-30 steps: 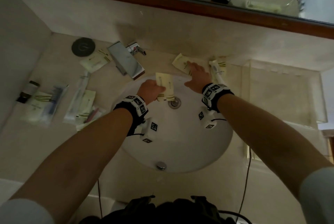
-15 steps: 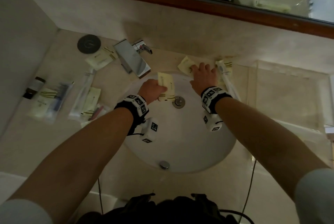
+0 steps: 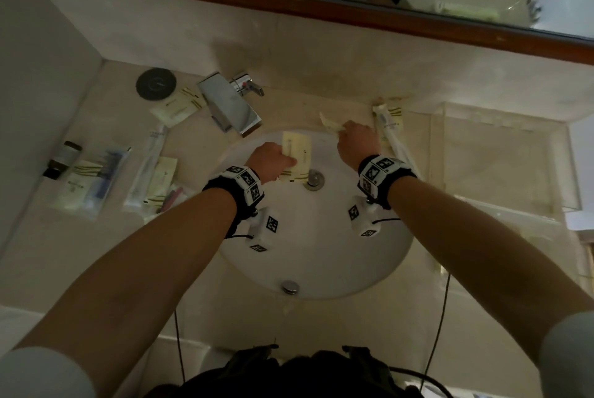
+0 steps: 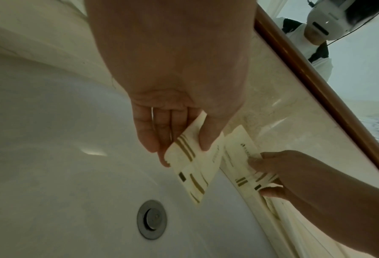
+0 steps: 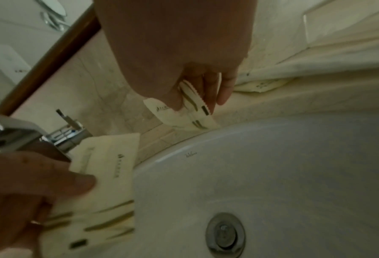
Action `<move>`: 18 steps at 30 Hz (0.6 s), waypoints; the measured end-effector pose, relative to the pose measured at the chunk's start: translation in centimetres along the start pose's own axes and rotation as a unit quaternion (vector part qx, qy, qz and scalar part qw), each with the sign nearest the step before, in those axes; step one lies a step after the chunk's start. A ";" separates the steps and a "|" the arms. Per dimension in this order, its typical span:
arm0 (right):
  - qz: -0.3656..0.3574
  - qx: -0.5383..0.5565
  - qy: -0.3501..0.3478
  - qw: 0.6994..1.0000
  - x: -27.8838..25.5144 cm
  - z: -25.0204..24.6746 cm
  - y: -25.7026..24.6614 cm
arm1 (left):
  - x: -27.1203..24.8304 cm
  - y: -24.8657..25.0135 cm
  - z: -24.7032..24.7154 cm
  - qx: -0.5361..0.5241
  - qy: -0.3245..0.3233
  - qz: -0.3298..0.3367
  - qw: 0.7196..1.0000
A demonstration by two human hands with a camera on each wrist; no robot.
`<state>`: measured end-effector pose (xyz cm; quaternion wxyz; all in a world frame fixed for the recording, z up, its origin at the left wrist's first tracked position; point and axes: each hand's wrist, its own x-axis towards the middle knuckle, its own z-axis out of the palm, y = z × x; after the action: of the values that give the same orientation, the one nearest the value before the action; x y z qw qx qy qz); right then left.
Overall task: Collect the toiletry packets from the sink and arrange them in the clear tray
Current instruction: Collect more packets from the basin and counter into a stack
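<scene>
My left hand pinches cream toiletry packets with gold stripes over the white sink, just above the drain. In the left wrist view thumb and fingers clamp two overlapping packets. My right hand curls round another cream packet at the sink's back rim; the right wrist view shows that packet bent in the fingers. The clear tray stands on the counter to the right. More packets lie between my right hand and the tray.
A chrome tap juts over the sink's back left. Left of the sink lie several packets, wrapped toothbrushes, a small dark bottle and a black round disc. A wood-framed mirror runs along the wall.
My right hand went from lying flat on the packet at the back rim to curling round it and lifting it. The left hand keeps its hold on its packets, almost still.
</scene>
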<state>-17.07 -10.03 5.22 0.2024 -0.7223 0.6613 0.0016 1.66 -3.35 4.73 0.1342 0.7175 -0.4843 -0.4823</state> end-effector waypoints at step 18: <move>0.111 0.342 -0.018 0.933 -7.1 -4.0 8.5 | -3.6 6.5 6.9 -0.067 -0.062 0.056 0.994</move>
<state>-27.14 -4.77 8.36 0.4475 -0.5309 0.6943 -0.1893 -7.88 -1.72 7.62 0.1789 0.6475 -0.4977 -0.5486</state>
